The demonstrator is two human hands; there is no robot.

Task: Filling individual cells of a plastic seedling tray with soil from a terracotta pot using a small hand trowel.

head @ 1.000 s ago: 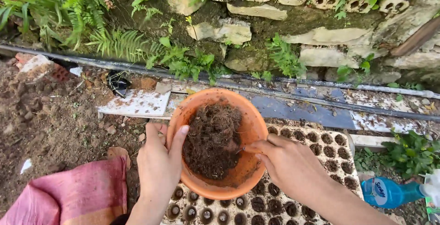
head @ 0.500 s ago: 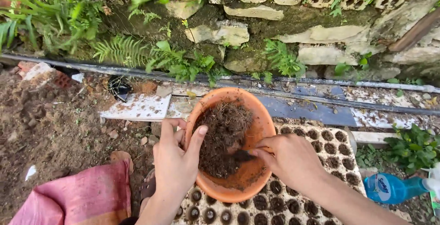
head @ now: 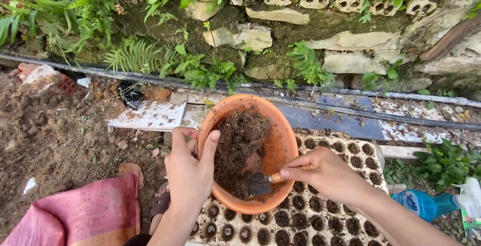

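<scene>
My left hand (head: 189, 173) grips the left rim of an orange plastic bowl (head: 283, 140), thumb over the edge, tilting it toward me. The bowl holds dark fibrous soil (head: 239, 145). My right hand (head: 325, 173) holds a small trowel (head: 263, 181) with an orange handle; its dark blade sits in the soil at the bowl's low side. Under the bowl lies a pale seedling tray (head: 320, 218) with many round cells filled with soil.
A pink cloth (head: 80, 213) covers my lap at lower left. A blue spray bottle (head: 426, 203) lies at right beside green plants (head: 446, 163). Bare dirt (head: 55, 130) spreads left. Behind run a black pipe (head: 310, 91), white boards (head: 150, 115), ferns and a stone wall (head: 350, 50).
The bowl has tipped further toward me. My right hand pulled back to the bowl's right rim, and the trowel blade now shows in the soil at the low side.
</scene>
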